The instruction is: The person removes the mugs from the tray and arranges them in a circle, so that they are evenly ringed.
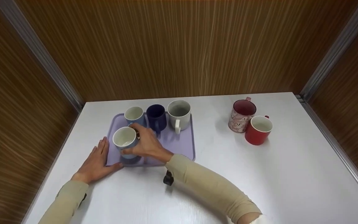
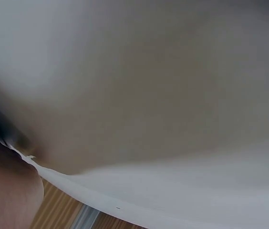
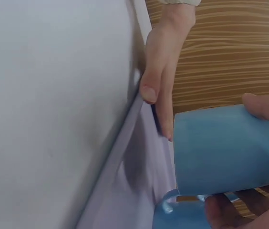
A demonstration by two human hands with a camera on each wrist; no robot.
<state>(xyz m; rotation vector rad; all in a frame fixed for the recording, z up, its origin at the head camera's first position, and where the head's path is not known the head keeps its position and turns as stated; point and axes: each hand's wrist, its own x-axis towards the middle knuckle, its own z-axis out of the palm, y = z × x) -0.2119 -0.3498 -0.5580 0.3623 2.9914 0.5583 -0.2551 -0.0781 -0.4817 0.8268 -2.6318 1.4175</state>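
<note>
My right hand (image 1: 148,141) grips a light blue mug (image 1: 129,152) with a white inside, thumb on one side and fingers on the other. The mug is close over the front left part of a lilac tray (image 1: 179,146). In the right wrist view the held mug (image 3: 225,148) shows its smooth blue wall. My left hand (image 1: 95,165) rests at the tray's front left corner, fingers straight along the left edge and thumb at the front edge. On the tray's back half stand another light blue mug (image 1: 135,115), a dark blue mug (image 1: 156,119) and a white mug (image 1: 180,119).
Off the tray to the right, a pink patterned mug (image 1: 239,121) and a red mug (image 1: 256,135) stand close together on the white table (image 1: 291,174). Wood-grain panels (image 1: 185,49) enclose the table at the back and sides.
</note>
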